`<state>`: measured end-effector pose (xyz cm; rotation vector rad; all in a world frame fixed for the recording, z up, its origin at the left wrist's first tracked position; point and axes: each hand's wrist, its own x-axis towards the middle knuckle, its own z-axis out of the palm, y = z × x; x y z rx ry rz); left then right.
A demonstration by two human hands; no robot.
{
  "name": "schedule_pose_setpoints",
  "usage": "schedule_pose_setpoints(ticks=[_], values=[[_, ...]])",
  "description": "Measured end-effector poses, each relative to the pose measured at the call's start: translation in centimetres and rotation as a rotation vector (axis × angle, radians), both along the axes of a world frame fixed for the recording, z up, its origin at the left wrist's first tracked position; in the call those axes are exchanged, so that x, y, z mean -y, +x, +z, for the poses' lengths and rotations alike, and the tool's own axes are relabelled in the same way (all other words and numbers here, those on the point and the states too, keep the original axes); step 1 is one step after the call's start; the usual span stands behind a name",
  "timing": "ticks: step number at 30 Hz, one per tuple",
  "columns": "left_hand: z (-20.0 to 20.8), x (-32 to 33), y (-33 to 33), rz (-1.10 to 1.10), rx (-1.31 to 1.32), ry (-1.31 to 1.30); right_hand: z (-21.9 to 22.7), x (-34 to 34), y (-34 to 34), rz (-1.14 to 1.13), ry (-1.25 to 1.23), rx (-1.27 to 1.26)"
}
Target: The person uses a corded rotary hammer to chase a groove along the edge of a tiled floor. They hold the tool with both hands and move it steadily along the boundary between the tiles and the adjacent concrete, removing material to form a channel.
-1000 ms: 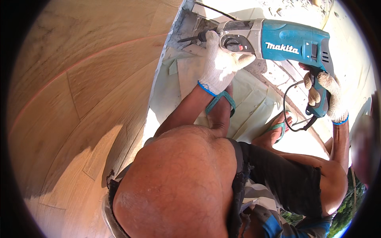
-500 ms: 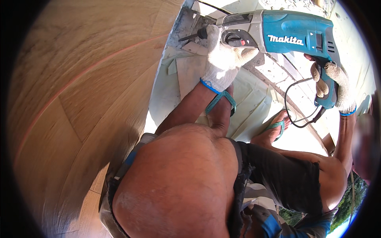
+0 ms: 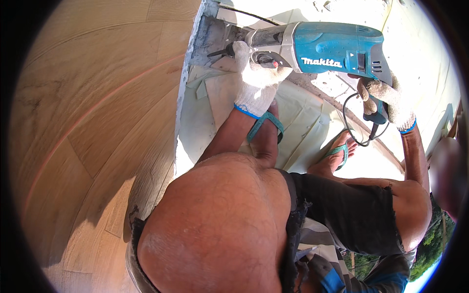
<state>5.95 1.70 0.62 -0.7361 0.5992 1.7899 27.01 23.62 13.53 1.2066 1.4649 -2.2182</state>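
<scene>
A teal and grey rotary hammer (image 3: 325, 46) lies sideways across the upper part of the head view, its dark bit (image 3: 219, 52) pointing left toward a rough, broken strip. My left hand (image 3: 256, 83), in a white knitted glove with a blue cuff, grips the front of the tool from below, close behind the bit. Wrapped round the rear handle is my right hand (image 3: 393, 100), gloved the same way. The trigger is hidden by its fingers. Whether the bit's tip touches the rubble, I cannot tell.
Wood-look tiles (image 3: 112, 97) cover the left side, ending at a rough pale edge (image 3: 183, 93). Broken grey mortar (image 3: 210, 36) lies beyond the bit. Pale sheeting (image 3: 298, 112) spreads under my sandalled feet. A black cord (image 3: 348, 115) loops below the handle.
The rotary hammer and both my hands have shifted left in the view, and its rear end sits lower. Both hands keep their hold.
</scene>
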Motion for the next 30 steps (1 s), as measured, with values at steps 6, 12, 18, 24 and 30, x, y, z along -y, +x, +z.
schedule_pose_setpoints(ticks=[6, 12, 18, 24, 30], values=[[-0.6, 0.0, 0.2, -0.117, -0.072, -0.061, -1.3, 2.6, 0.2, -0.080, -0.064, 0.024], [-1.3, 1.4, 0.4, -0.162, -0.082, -0.165, -0.3, 4.1, 0.3, -0.101, -0.050, 0.077], [0.4, 0.4, 0.9, -0.271, -0.114, -0.133, 2.9, 2.1, 1.4, -0.138, 0.098, 0.086], [0.8, -1.4, 0.3, -0.159, -0.142, 0.112, 5.2, -0.8, -0.4, 0.034, 0.323, 0.120], [1.2, -1.9, -0.3, -0.017, -0.109, 0.089, 7.0, -2.1, -2.8, 0.139, 0.540, 0.220]])
